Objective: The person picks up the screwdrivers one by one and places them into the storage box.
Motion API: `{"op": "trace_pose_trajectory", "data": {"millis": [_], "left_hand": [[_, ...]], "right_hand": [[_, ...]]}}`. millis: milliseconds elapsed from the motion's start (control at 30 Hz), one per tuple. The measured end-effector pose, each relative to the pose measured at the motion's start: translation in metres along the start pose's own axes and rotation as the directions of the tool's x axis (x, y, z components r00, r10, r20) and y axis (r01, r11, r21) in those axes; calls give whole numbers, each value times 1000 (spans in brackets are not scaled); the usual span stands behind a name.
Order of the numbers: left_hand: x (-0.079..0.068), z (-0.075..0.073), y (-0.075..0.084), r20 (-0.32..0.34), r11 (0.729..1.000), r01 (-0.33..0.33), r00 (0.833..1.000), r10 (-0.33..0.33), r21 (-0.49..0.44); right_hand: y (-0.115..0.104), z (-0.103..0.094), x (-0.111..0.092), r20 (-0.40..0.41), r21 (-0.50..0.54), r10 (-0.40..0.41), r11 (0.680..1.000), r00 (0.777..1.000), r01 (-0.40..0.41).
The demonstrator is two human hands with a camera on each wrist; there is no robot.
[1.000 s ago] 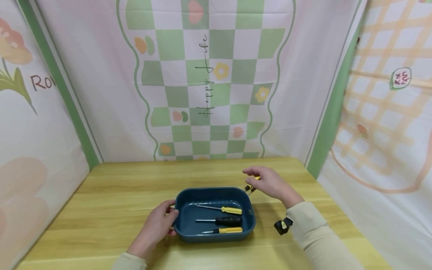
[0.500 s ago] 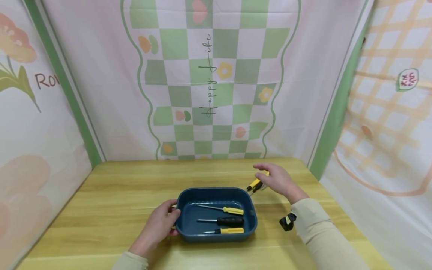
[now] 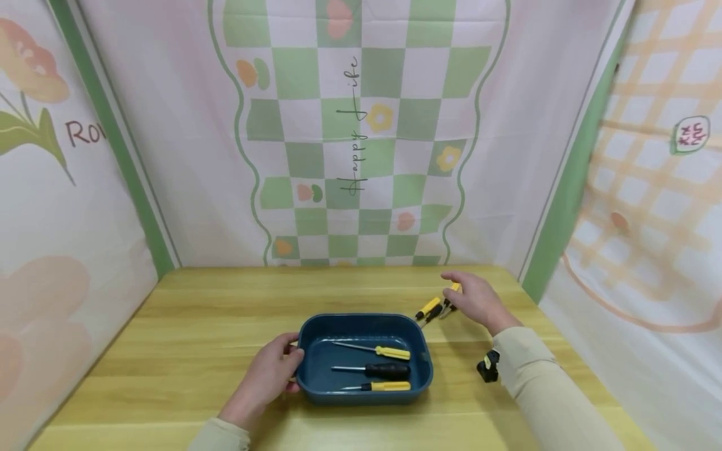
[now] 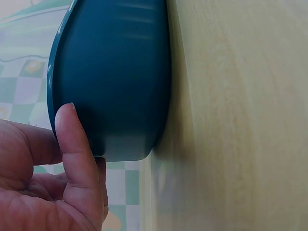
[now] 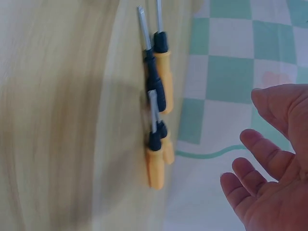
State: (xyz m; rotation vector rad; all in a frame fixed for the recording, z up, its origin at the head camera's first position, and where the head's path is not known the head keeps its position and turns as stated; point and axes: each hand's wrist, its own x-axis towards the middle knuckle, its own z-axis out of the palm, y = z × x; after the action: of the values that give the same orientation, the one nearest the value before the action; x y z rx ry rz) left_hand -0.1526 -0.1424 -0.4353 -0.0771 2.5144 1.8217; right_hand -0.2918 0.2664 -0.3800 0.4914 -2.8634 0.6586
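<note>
Left hand point(image 3: 269, 368): grip grasping the left rim of the dark blue tray point(image 3: 363, 399), well in from the far edge of the worktop point(image 3: 225, 319). Three screwdrivers point(image 3: 388, 371) lie inside, handles toward the right wall. Right hand point(image 3: 475, 300): grip released, apart from four loose screwdrivers point(image 5: 156, 168) beyond the tray's far right corner. Worktop surface extends between tray and left edge.
</note>
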Motion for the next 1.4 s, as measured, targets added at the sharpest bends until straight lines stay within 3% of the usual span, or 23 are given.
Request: {"op": "trace_pose_trajectory", "data": {"millis": [433, 767, 1233, 1400], "left_hand": [[1, 0, 1, 11, 1000, 9, 1000, -9, 7], [2, 0, 0, 20, 1000, 1, 1000, -1, -4], [2, -2, 0, 30, 1000, 13, 999, -13, -11], [2, -2, -1, 25, 1000, 15, 1000, -15, -5]], "right_hand": [[25, 14, 3, 64, -148, 32, 989, 997, -22], [35, 23, 4, 131, -161, 115, 983, 985, -93], [45, 33, 8, 159, -212, 59, 977, 985, -24], [46, 35, 8, 188, -225, 81, 974, 979, -37]]}}
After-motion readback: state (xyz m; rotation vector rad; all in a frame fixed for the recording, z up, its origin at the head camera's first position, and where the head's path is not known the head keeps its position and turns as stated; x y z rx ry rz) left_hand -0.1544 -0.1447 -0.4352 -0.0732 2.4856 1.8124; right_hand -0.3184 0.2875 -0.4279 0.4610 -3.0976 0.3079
